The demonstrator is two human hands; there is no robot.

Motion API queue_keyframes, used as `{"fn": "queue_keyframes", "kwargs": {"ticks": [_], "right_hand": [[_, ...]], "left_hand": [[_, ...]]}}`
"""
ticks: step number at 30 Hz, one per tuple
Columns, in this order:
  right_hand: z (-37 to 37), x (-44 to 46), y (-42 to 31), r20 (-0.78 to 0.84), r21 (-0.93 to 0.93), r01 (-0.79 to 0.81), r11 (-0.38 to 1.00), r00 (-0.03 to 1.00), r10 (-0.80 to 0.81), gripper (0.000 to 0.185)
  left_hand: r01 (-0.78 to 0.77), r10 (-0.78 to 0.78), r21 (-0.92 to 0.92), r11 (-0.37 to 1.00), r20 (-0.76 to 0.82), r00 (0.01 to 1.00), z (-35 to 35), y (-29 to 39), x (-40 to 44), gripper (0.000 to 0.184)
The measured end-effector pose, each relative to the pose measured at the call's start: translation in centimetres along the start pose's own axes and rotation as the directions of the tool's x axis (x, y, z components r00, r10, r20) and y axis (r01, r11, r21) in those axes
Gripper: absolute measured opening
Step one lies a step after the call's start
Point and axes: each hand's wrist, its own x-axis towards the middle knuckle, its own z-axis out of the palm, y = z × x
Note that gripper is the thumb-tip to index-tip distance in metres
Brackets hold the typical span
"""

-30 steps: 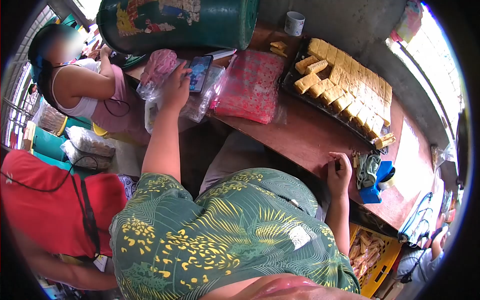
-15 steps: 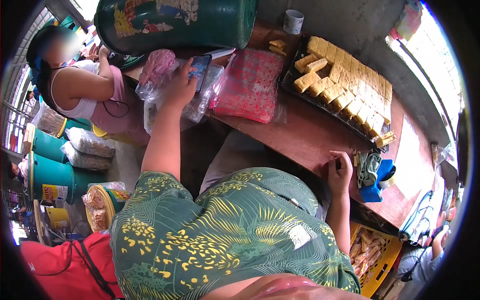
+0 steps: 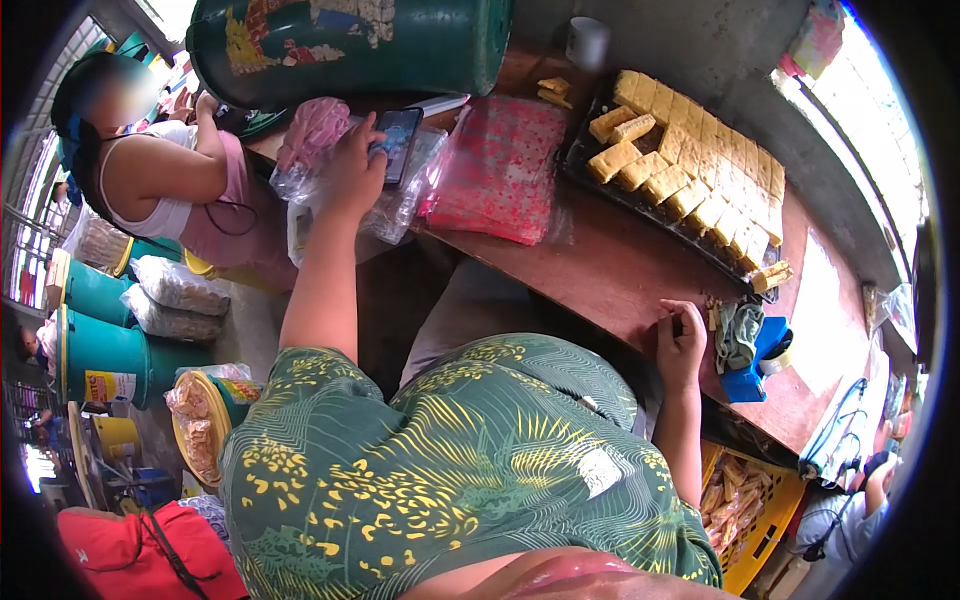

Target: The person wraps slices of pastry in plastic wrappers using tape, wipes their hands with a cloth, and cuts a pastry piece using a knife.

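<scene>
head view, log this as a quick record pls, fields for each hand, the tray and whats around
left hand: fingers at the edge of the phone
right hand: loosely curled at the table edge, nothing seen in it
tray: dark, holds yellow bars
between phone and tray: red patterned plastic
beside right hand: grey-green cloth, blue holder
behind phone: green drum on its side
far left: another person

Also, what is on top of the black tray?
On the black tray lie rows of yellow cake slices, with a few askew. The tray's surface beneath them is hidden.
</scene>
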Motion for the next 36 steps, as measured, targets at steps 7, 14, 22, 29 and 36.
{"fn": "queue_keyframes", "kwargs": {"ticks": [7, 14, 22, 29, 36], "right_hand": [[0.1, 0.0, -0.3, 0.005, 0.018, -0.013, 1.0, 1.0, 0.013, 0.009], [0.1, 0.0, 0.3, 0.003, 0.007, -0.004, 1.0, 1.0, 0.004, 0.007], [0.1, 0.1, 0.0, -0.001, -0.011, 0.013, 1.0, 1.0, -0.013, 0.007], [0.1, 0.1, 0.2, 0.005, -0.002, -0.011, 1.0, 1.0, 0.011, 0.009], [0.0, 0.0, 0.6, 0.015, -0.034, 0.004, 0.999, 1.0, -0.004, 0.01]], "left_hand": [[0.108, -0.11, 0.03, 0.994, 0.054, 0.992, -0.2, -1.0, -0.5, 0.062], [0.034, -0.034, -0.003, 0.999, 0.037, 0.999, -0.3, 0.9, -0.4, 0.06], [0.009, -0.009, 0.016, 1.0, 0.032, 0.999, 0.6, 0.4, -0.3, 0.06], [-0.061, 0.062, 0.038, 0.997, -0.014, 0.998, 1.3, 0.0, -0.4, 0.056], [-0.063, 0.012, -0.193, 0.979, -0.258, 0.966, -1.0, 1.6, -0.1, 0.043]]}}
